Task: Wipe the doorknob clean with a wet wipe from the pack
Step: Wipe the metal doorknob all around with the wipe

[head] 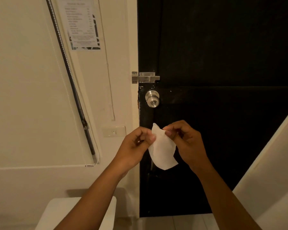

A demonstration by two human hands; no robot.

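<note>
Pinching wet wipe (162, 151) between left hand (136, 145) and right hand (185, 143) fingers (2 raised forearms), below doorknob (152, 98)

Pale floor (181, 221) (partly visible) carries what looks like a white stool (83, 211).

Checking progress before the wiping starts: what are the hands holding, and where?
Both the left hand and right hand pinch the wipe by its top edge; the rest hangs free.

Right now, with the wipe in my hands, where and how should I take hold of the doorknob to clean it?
Probably cup the wet wipe over the doorknob's round ball from the front, since it juts toward you, fingers wrapping its sides.
</note>
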